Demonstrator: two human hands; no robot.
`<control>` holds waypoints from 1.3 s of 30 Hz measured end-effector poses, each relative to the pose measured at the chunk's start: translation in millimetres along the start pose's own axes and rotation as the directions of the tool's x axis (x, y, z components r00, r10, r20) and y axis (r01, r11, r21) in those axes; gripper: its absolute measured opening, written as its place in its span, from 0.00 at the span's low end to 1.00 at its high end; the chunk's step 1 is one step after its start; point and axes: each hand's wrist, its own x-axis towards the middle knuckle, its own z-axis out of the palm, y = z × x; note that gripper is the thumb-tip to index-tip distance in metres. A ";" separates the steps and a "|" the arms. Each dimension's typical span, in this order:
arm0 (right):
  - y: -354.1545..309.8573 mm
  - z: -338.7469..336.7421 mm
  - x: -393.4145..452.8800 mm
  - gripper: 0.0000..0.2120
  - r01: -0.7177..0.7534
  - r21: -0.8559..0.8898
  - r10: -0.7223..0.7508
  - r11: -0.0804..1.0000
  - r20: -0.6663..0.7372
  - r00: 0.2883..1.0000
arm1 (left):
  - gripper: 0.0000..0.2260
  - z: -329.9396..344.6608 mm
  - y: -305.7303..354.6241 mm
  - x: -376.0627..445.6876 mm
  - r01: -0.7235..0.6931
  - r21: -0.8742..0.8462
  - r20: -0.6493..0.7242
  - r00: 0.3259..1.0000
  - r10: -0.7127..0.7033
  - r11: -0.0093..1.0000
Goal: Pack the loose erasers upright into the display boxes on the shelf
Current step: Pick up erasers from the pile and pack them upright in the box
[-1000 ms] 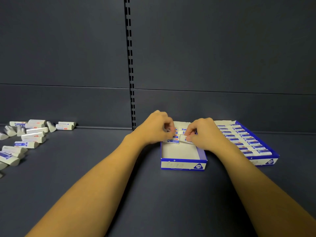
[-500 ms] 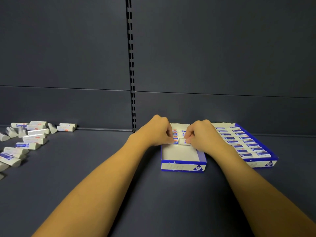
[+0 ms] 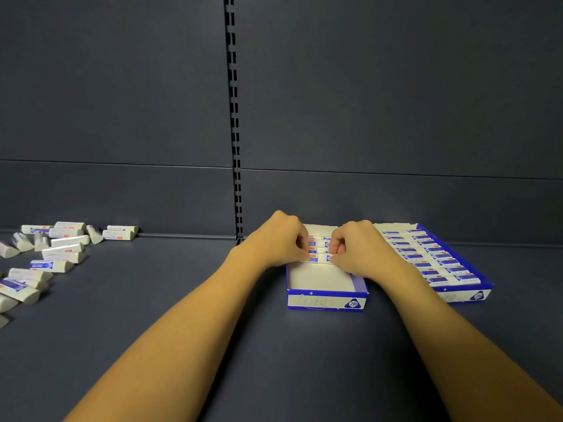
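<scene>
Item, shelf (image 3: 189,300): I see two blue-and-white boxes against the far wall.

Near box (image 3: 326,295), centre: far half packed with upright erasers, near half bare. My left hand (image 3: 278,239) and right hand (image 3: 358,245) meet over it — fingers curled, both pinching the front eraser (image 3: 320,257) of the row, one at each end.

Full box (image 3: 438,263), right: touching the near box, two columns of erasers.

Loose erasers (image 3: 58,254), far left: scattered pile — lying flat, well apart from the boxes.
</scene>
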 end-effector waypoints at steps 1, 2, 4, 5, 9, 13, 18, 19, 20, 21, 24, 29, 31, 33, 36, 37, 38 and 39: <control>1.5 -0.3 -0.4 0.05 0.001 0.005 -0.001 1.000 0.007 1.000 | 0.05 -0.2 -0.2 -0.1 -0.005 -0.002 -0.001 1.000 0.005 1.000; 2.7 -0.3 -0.7 0.07 0.001 0.007 -0.001 1.000 0.012 1.000 | 0.04 -0.5 -0.4 -0.2 -0.011 0.001 -0.002 1.000 0.011 1.000; 3.8 -0.1 -0.2 0.09 -0.003 0.008 0.002 1.000 0.014 1.000 | 0.03 -0.3 -0.7 0.6 -0.020 0.013 -0.004 1.000 0.020 1.000; 3.7 0.2 0.5 0.10 -0.005 0.010 0.005 1.000 0.014 1.000 | 0.03 0.3 -0.8 1.3 -0.021 0.017 -0.004 1.000 0.021 1.000; 4.1 1.5 -0.7 0.09 0.003 0.023 -0.004 1.000 0.021 1.000 | 0.04 2.0 -1.1 1.2 -0.020 0.021 0.003 1.000 0.020 1.000; 7.4 -4.4 -3.6 0.09 0.034 0.152 -0.023 0.988 -0.076 0.997 | 0.04 -7.1 -2.8 -2.4 0.023 -0.117 -0.088 0.996 -0.034 0.993; 6.5 -25.9 -3.6 0.10 0.041 0.365 0.063 0.930 -0.269 0.961 | 0.05 -26.0 -18.4 -8.4 0.148 -0.193 -0.307 0.930 -0.203 0.970; 4.7 -31.0 -1.5 0.10 0.046 0.378 0.064 0.925 -0.273 0.960 | 0.06 -28.7 -23.8 -12.4 0.185 -0.174 -0.303 0.924 -0.232 0.967; 1.9 -36.2 1.8 0.10 0.043 0.385 0.064 0.922 -0.261 0.963 | 0.06 -31.1 -30.0 -17.2 0.228 -0.146 -0.289 0.921 -0.262 0.963; -1.5 -41.2 6.3 0.10 0.041 0.386 0.059 0.922 -0.242 0.969 | 0.06 -34.1 -35.5 -23.5 0.274 -0.104 -0.270 0.917 -0.292 0.956; -23.3 -54.1 20.6 0.10 0.036 0.337 0.018 0.941 -0.156 0.988 | 0.06 -46.7 -49.2 -47.7 0.404 0.098 -0.190 0.905 -0.381 0.910; -82.9 -55.3 26.3 0.08 0.171 0.148 -0.173 0.974 0.006 0.985 | 0.11 -76.6 -64.6 -100.2 0.579 0.266 -0.248 0.814 -0.526 0.771; -108.6 -51.2 23.4 0.10 0.229 0.113 -0.236 0.967 0.056 0.970 | 0.13 -86.2 -68.0 -124.1 0.632 0.299 -0.288 0.774 -0.563 0.715; -133.2 -44.8 18.6 0.11 0.280 0.102 -0.289 0.955 0.094 0.953 | 0.15 -93.6 -69.7 -147.2 0.672 0.314 -0.334 0.740 -0.584 0.671; -170.1 -35.6 6.9 0.07 0.335 0.081 -0.344 0.939 0.166 0.924 | 0.16 -106.8 -68.7 -180.0 0.732 0.325 -0.380 0.681 -0.625 0.599; -182.3 -32.7 2.5 0.03 0.356 0.057 -0.360 0.933 0.182 0.915 | 0.16 -111.9 -69.4 -190.6 0.750 0.328 -0.391 0.661 -0.641 0.574; -194.4 -28.9 -0.9 0.06 0.363 0.046 -0.365 0.931 0.194 0.911 | 0.16 -117.6 -71.2 -201.3 0.763 0.327 -0.396 0.646 -0.653 0.557; -205.5 -25.0 -4.3 0.10 0.378 0.031 -0.376 0.925 0.201 0.904 | 0.16 -123.4 -73.4 -211.8 0.772 0.325 -0.398 0.635 -0.662 0.546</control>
